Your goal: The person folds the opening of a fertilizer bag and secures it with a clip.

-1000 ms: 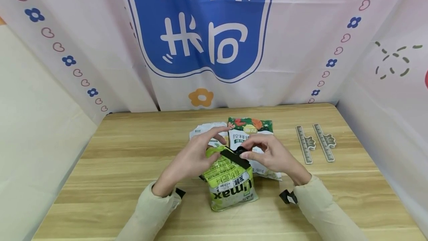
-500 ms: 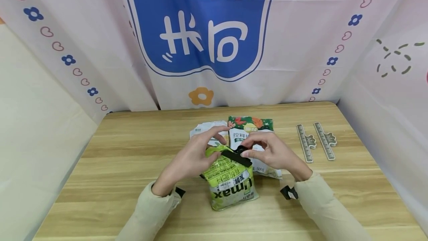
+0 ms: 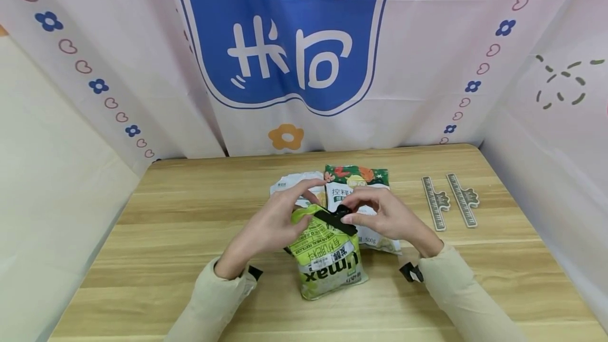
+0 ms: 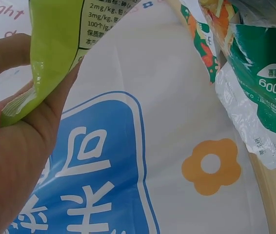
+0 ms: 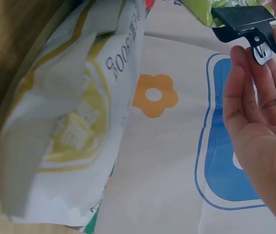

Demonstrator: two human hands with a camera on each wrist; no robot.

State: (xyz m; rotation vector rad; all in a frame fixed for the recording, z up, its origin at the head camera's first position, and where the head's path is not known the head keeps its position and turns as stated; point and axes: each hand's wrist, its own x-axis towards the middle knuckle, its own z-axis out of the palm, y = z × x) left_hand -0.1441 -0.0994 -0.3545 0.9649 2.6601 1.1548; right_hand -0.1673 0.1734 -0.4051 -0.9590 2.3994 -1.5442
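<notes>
A green bag [image 3: 330, 265] printed "Umax" stands on the table, leaning slightly. Across its top edge lies a black clip [image 3: 334, 221], set at a slant. My left hand [image 3: 271, 220] pinches the bag's top left corner; in the left wrist view its thumb and fingers lie on either side of the green film [image 4: 55, 44]. With thumb and fingertips, my right hand [image 3: 387, 218] holds the clip's handle. The right wrist view shows the clip [image 5: 245, 22] with its jaw over the green bag's edge and the handle between the fingers of the right hand [image 5: 262, 107].
Right behind the green bag are a white bag with a green, flowered top [image 3: 358, 176] and another white bag [image 3: 290, 182], partly covered by the left hand. Two grey clips [image 3: 434, 203] lie side by side on the right of the wooden table [image 3: 199, 194]. A printed cloth [image 3: 418, 83] hangs behind.
</notes>
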